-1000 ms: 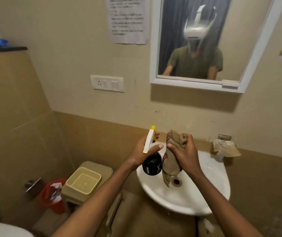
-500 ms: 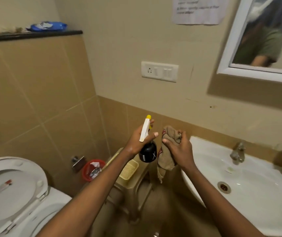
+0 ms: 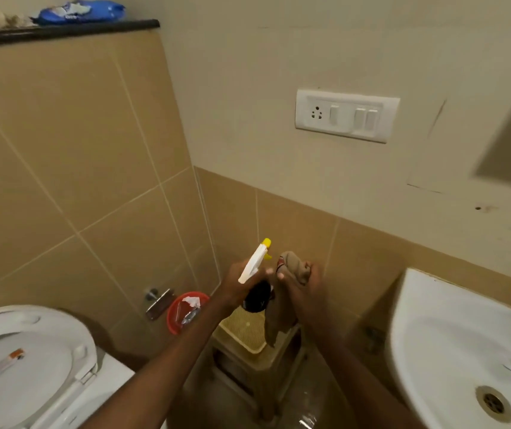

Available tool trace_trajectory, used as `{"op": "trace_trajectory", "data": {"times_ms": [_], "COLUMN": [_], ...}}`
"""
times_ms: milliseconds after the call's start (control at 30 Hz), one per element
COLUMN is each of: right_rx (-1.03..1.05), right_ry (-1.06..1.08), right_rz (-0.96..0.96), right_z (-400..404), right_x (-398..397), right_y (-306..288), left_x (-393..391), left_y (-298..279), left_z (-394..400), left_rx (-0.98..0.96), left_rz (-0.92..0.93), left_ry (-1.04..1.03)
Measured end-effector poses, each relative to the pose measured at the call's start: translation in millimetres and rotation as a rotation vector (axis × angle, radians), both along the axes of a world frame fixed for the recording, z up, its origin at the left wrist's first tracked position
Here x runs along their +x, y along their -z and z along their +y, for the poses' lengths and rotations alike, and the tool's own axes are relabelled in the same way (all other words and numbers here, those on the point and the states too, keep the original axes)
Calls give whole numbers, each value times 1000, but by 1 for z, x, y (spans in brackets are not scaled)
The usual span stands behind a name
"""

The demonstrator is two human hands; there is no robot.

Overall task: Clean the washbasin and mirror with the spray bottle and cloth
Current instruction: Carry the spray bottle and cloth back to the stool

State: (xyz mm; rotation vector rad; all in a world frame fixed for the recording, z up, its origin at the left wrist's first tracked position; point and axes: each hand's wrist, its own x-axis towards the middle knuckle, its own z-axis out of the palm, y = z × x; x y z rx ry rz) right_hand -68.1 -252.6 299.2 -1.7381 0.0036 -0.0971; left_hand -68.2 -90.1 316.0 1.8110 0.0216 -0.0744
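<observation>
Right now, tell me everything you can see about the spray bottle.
The spray bottle has a white trigger head with a yellow nozzle tip and a dark, rounded body, apparently plastic. It is tilted, with the nozzle up and pointing away toward the tiled wall. The left hand grips it around the neck, covering part of it. It is held in the air above a beige stool, left of the washbasin, close beside the cloth in the right hand.
</observation>
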Motion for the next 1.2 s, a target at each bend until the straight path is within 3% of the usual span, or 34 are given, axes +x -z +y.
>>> {"op": "trace_trajectory", "data": {"times_ms": [300,800,1000,1200], "right_rx": [127,-86,-134,-210], "right_ry": [146,349,398,400], "right_rz": [111,240,301,320], "right_z": [50,114,130,136], "right_x": [68,99,89,102], "right_y": [100,314,356,382], "left_x": [79,120,132,150], "left_y": [99,307,362,381], "left_z": [49,101,117,116], "left_rx": [-16,33,66,33], "left_rz": [158,133,137,53], "left_ry": [54,199,276,272]}}
